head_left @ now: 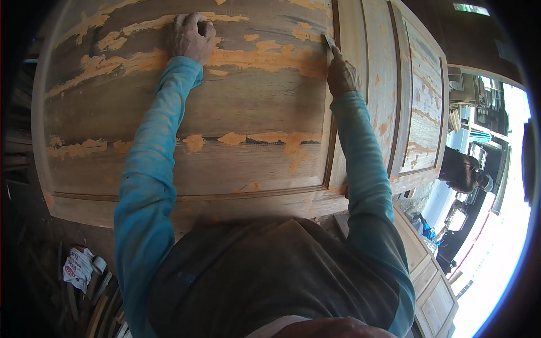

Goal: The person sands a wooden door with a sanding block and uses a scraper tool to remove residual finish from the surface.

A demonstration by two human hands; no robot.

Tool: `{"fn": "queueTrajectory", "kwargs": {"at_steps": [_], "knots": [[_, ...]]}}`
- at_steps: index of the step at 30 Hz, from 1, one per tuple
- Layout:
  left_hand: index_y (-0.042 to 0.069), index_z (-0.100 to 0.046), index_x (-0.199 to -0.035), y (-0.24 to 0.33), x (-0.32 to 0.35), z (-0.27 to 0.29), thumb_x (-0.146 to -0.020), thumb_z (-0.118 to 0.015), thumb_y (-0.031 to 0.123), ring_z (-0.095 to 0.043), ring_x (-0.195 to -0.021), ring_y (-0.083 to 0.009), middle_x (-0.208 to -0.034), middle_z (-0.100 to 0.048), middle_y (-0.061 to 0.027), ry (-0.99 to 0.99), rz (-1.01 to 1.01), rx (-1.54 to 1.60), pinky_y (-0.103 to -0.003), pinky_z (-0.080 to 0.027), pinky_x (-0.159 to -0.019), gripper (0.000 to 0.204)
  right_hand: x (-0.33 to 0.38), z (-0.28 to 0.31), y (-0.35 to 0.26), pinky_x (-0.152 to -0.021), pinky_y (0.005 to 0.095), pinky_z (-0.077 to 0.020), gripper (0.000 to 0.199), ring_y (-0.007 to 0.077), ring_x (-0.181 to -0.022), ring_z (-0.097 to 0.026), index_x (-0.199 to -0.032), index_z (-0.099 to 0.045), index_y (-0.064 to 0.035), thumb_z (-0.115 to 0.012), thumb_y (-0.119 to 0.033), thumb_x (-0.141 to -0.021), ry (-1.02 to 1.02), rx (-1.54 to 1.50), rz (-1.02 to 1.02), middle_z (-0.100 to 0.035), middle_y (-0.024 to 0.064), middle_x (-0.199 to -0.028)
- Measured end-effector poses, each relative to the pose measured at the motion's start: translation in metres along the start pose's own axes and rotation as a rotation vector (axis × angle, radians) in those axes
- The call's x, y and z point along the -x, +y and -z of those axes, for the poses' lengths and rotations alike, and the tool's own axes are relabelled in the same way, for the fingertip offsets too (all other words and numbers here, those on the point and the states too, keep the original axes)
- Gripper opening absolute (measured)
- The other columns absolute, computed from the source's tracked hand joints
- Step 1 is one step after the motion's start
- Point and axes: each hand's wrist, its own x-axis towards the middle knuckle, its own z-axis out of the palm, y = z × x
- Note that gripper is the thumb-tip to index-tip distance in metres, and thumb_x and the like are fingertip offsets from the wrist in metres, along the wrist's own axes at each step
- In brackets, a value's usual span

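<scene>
Well in from the near edge of the wooden door, right hand grasps a scraper; left hand curled (contents, if any: cannot tell).

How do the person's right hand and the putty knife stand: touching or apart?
Touching: the head view shows the right hand wrapped around the putty knife, its blade projecting forward.

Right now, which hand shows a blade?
The right hand, with a thin blade jutting beyond its grip; the left hand, over the orange-patched panel, shows none.
</scene>
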Motion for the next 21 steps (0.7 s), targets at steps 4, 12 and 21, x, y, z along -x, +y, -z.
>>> {"fn": "queueTrajectory", "kwargs": {"at_steps": [4,12,21], "knots": [[0.01,-0.068,-0.106,-0.009,0.005,-0.005,-0.091,-0.068,0.026,-0.06,-0.114,-0.0364,-0.119,-0.06,-0.0134,0.034,-0.014,0.094,-0.047,-0.051,-0.097,0.023,0.01,-0.008,0.001,-0.092,0.0535,-0.0513,0.053,0.0425,-0.108,-0.067,-0.152,-0.044,-0.0211,-0.045,-0.019,-0.099,0.0,0.034,0.0,-0.069,0.0247,-0.115],[0.01,-0.068,-0.107,-0.007,0.006,-0.004,-0.091,-0.068,0.026,-0.061,-0.112,-0.0359,-0.121,-0.061,-0.0132,0.022,-0.022,0.065,-0.047,-0.051,-0.097,0.023,0.01,-0.006,0.006,-0.09,0.053,-0.0522,0.052,0.0421,-0.104,-0.069,-0.151,-0.047,-0.0234,-0.046,-0.019,-0.099,0.002,0.032,0.023,-0.07,0.0241,-0.113],[0.006,-0.065,-0.106,0.0,0.002,-0.003,-0.091,-0.067,0.023,-0.06,-0.111,-0.0377,-0.115,-0.061,-0.0165,0.04,-0.062,0.049,-0.048,-0.05,-0.094,0.023,0.001,-0.003,0.018,-0.086,0.0542,-0.0528,0.049,0.0409,-0.099,-0.069,-0.147,-0.053,-0.0196,-0.048,-0.02,-0.098,0.017,0.008,0.034,-0.073,0.0211,-0.106]]}}
